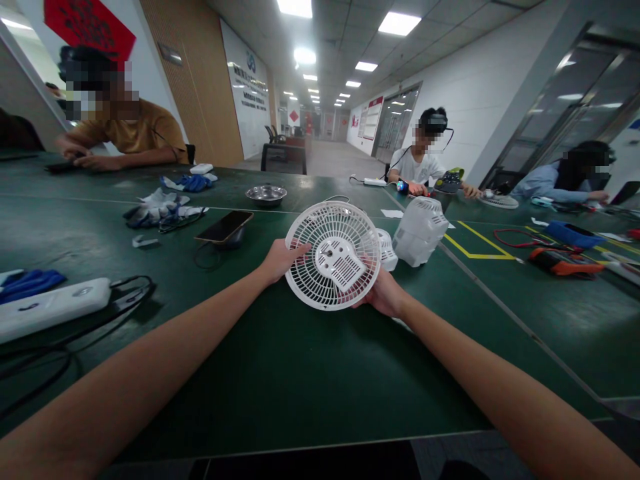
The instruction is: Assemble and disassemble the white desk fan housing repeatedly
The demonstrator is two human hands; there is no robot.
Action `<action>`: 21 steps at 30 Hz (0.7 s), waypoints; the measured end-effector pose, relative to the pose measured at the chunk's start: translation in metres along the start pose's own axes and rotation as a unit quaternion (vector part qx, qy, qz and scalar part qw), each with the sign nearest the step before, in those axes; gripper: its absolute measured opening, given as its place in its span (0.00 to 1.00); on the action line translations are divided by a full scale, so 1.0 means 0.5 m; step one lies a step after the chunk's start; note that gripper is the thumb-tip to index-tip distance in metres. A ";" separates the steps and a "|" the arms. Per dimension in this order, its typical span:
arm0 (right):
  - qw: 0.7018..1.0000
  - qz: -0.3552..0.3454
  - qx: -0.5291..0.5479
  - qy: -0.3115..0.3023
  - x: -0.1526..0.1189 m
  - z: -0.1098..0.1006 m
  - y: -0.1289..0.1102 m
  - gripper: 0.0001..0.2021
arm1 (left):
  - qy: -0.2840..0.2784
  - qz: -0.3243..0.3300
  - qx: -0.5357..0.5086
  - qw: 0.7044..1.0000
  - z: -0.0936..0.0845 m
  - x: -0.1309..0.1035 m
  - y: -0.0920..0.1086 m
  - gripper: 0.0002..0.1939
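Note:
A round white fan grille (306,288) with a slotted plate at its centre is held up above the green table. My left hand (281,260) grips its left rim, thumb over the front. At its lower right edge my right hand (383,291) holds the rim, with the fingers partly hidden behind the grille. Just beyond my right hand are a small white plastic part (387,251) and a larger white housing (421,232), both on the table.
On the green table (300,373) lie a phone (225,227), a metal bowl (266,194), gloves (159,208), a power strip (55,307) with cables and an orange meter (565,261). Several people sit around the table.

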State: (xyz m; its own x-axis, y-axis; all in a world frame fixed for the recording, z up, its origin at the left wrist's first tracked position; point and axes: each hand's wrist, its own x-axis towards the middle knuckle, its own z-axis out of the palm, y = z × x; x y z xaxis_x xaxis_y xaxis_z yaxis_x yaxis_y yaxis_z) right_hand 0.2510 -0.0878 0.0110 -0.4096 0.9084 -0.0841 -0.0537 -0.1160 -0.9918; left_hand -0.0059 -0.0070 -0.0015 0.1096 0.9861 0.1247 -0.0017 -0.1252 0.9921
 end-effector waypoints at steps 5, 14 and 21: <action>0.997 0.014 0.071 -0.011 -0.005 0.023 -0.004 0.28 | -0.007 -0.004 -0.007 1.000 -0.006 0.004 -0.007 0.11; 0.989 -0.107 0.042 0.090 -0.003 0.030 -0.014 0.22 | 0.000 -0.027 -0.088 0.996 -0.003 0.018 -0.017 0.30; 0.940 -0.226 -0.200 0.159 -0.019 -0.019 -0.025 0.27 | -0.023 -0.051 -0.053 0.997 -0.012 0.022 -0.017 0.45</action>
State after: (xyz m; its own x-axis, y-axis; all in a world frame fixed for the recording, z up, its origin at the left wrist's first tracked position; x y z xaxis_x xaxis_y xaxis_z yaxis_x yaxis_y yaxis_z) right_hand 0.2643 -0.0913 0.0235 -0.1314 0.9099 0.3934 0.2158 0.4136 -0.8845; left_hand -0.0108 0.0056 -0.0086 0.1607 0.9867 0.0253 -0.0922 -0.0106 0.9957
